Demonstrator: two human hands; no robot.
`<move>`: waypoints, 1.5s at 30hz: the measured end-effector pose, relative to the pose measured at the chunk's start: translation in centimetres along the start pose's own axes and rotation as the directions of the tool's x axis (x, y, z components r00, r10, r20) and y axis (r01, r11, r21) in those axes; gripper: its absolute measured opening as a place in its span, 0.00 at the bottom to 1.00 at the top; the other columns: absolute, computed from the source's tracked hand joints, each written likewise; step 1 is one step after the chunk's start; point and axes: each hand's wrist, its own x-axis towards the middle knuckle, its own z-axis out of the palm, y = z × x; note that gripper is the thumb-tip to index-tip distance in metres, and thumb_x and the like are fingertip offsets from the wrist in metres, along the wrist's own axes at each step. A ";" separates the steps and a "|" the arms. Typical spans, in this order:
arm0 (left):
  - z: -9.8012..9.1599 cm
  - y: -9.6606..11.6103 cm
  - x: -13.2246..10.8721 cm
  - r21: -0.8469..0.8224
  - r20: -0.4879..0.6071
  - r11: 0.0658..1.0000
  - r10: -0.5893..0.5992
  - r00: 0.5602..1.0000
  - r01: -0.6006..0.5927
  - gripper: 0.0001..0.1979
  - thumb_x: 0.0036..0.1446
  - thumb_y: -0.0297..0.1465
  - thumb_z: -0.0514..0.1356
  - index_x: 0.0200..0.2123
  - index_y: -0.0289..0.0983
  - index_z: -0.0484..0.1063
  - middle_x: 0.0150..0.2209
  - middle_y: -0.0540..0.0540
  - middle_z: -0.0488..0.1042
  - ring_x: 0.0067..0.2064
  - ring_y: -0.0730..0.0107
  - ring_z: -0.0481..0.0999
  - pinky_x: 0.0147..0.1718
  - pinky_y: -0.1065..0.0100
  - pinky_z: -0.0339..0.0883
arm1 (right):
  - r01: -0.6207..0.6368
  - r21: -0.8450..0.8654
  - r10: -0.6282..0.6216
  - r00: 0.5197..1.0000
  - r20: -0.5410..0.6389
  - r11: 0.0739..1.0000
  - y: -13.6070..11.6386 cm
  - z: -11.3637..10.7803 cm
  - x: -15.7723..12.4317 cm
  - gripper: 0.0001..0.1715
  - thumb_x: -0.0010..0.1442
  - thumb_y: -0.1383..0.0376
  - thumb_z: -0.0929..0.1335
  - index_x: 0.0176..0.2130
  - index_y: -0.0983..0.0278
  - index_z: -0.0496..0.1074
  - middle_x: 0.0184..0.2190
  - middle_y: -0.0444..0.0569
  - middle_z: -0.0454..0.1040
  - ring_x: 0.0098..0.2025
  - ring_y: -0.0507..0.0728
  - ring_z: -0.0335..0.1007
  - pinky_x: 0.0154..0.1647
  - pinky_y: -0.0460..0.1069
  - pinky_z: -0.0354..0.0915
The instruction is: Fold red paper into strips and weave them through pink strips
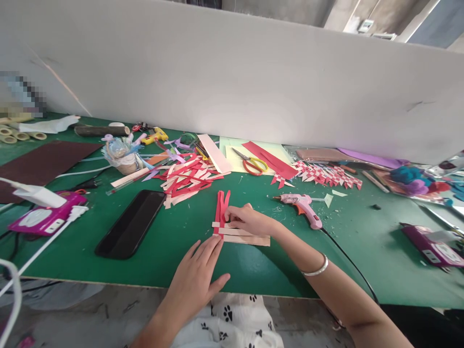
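In front of me, red paper strips (pixel 219 203) run away from me and cross pale pink paper strips (pixel 250 238) lying sideways, woven over and under at their left ends. My left hand (pixel 197 270) lies with fingers stretched out, its fingertips pressing the near left corner of the weave. Over the upper part, my right hand (pixel 248 220) has its fingers curled and pinched at a strip beside the crossing. That hand hides part of the strips, so the exact grip is hard to see.
A pink glue gun (pixel 300 205) with a black cord lies to the right. To the left are a black phone (pixel 132 224) and a magenta power strip (pixel 50 215). Behind are loose strips (pixel 192 176), scissors (pixel 253 164) and woven red-and-pink pieces (pixel 326 174).
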 end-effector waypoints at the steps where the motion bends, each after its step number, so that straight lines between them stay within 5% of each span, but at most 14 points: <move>1: 0.0 0.0 0.0 0.004 0.005 1.000 0.000 1.000 0.000 0.29 0.60 0.44 0.48 0.60 0.34 0.54 0.57 0.40 0.63 0.54 0.58 0.65 0.51 0.57 0.61 | 0.002 0.002 -0.002 1.000 0.009 1.000 0.0 -0.1 0.0 0.02 0.61 0.67 0.61 0.34 0.62 0.62 0.24 0.37 0.67 0.27 0.49 0.60 0.40 0.49 0.48; 16: 0.4 0.6 0.3 0.107 -0.027 0.994 0.027 0.999 -0.024 0.33 0.59 0.49 0.45 0.58 0.29 0.56 0.58 0.36 0.61 0.56 0.53 0.63 0.51 0.58 0.59 | 0.018 0.015 -0.018 0.999 0.035 1.000 0.1 -0.4 -0.5 0.06 0.61 0.66 0.61 0.39 0.61 0.66 0.25 0.39 0.69 0.27 0.49 0.63 0.39 0.48 0.52; 26: 0.7 0.6 0.2 0.101 -0.004 0.995 -0.005 1.000 0.005 0.34 0.59 0.49 0.46 0.60 0.30 0.53 0.58 0.37 0.61 0.55 0.54 0.63 0.50 0.58 0.59 | 0.038 -0.141 -0.042 0.999 -0.029 0.989 0.4 -0.1 -0.5 0.10 0.63 0.62 0.60 0.38 0.61 0.69 0.29 0.42 0.73 0.29 0.50 0.64 0.43 0.51 0.47; 31: 0.7 0.9 0.6 0.074 -0.004 0.997 -0.030 1.000 0.031 0.34 0.58 0.49 0.46 0.60 0.31 0.55 0.58 0.36 0.61 0.55 0.52 0.63 0.50 0.56 0.59 | -0.007 -0.252 -0.037 0.985 -0.168 0.968 -0.8 -0.1 -0.5 0.09 0.61 0.64 0.61 0.41 0.63 0.67 0.36 0.47 0.71 0.38 0.54 0.65 0.45 0.52 0.47; 40: 0.3 0.0 1.7 0.044 -0.034 0.996 -0.070 0.997 0.071 0.30 0.59 0.47 0.47 0.57 0.32 0.58 0.55 0.35 0.64 0.54 0.52 0.64 0.48 0.55 0.62 | 0.075 -0.320 -0.122 0.984 -0.131 0.944 -1.3 1.4 -1.6 0.24 0.57 0.57 0.65 0.51 0.62 0.62 0.50 0.53 0.65 0.50 0.60 0.60 0.51 0.56 0.49; 45: -1.0 -2.0 2.5 -0.062 -0.018 0.995 -0.075 0.997 0.073 0.27 0.60 0.42 0.48 0.58 0.35 0.53 0.55 0.38 0.64 0.54 0.57 0.65 0.47 0.61 0.65 | 0.024 -0.330 -0.087 0.980 -0.178 0.944 -0.9 1.8 -1.6 0.23 0.58 0.59 0.64 0.52 0.63 0.61 0.51 0.54 0.65 0.52 0.60 0.59 0.53 0.58 0.48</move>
